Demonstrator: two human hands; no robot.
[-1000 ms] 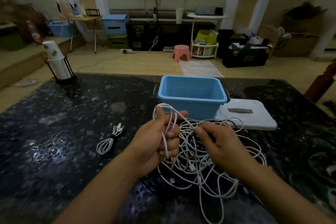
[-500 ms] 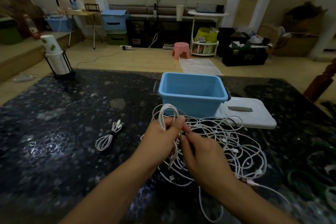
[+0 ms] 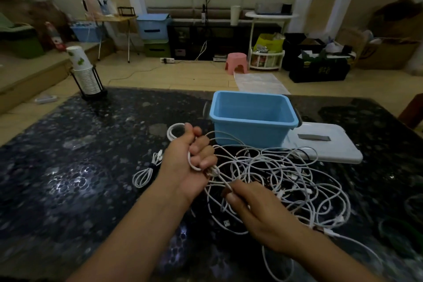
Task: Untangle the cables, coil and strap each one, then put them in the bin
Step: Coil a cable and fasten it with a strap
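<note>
A tangle of white cables (image 3: 286,181) lies on the dark table in front of the blue bin (image 3: 251,117). My left hand (image 3: 192,162) grips a small coil of white cable, with loops sticking out above the thumb. My right hand (image 3: 258,215) pinches a strand of the same cable just below and to the right, where it leads into the tangle. One coiled and strapped white cable (image 3: 146,171) lies on the table left of my left hand. The bin looks empty.
The bin's white lid (image 3: 325,144) lies flat to its right. A stack of paper cups in a black holder (image 3: 85,75) stands at the table's far left corner. Green objects (image 3: 402,231) sit at the right edge.
My right hand has drawn back toward me and to the right, pulling a strand out from my left hand's coil. My left hand has stayed closed around the coil.
</note>
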